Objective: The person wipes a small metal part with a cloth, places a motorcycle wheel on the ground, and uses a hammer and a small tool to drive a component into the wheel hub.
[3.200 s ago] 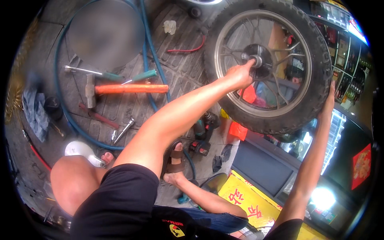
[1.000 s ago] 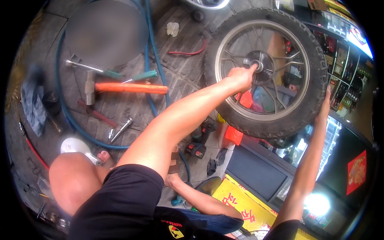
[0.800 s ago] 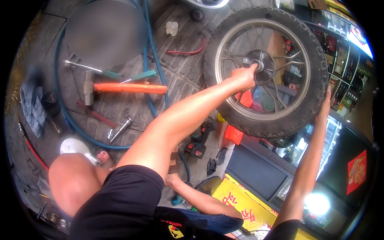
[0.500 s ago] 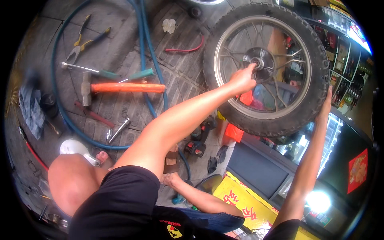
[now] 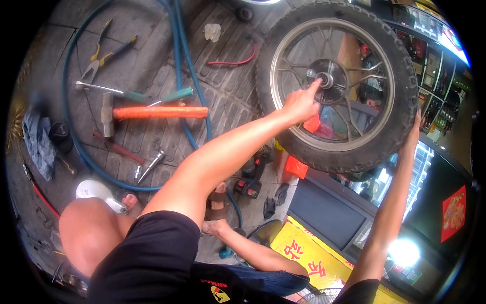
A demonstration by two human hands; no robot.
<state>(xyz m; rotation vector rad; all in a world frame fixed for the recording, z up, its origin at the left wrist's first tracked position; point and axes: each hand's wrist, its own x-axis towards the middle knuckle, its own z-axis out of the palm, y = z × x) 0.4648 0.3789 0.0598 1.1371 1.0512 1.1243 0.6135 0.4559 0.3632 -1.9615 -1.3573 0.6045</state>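
A spoked motorcycle wheel with a knobby black tyre stands tilted in the upper right. My left hand reaches across to the wheel's hub. Its index finger stretches out and its tip touches the round opening at the hub's centre. The other fingers of that hand curl back, and no tool shows in it. Along the tyre's right edge, my right hand grips the tread and steadies the wheel. Part of that hand is hidden behind the tyre.
Left on the ground lie an orange-handled hammer, pliers, a green-handled screwdriver and a socket wrench. A blue hose loops around them. A cordless power tool and a yellow box are below the wheel.
My left hand has shifted slightly left, its fingertip moving a little across the hub's centre. My right hand and the wheel stay nearly in place.
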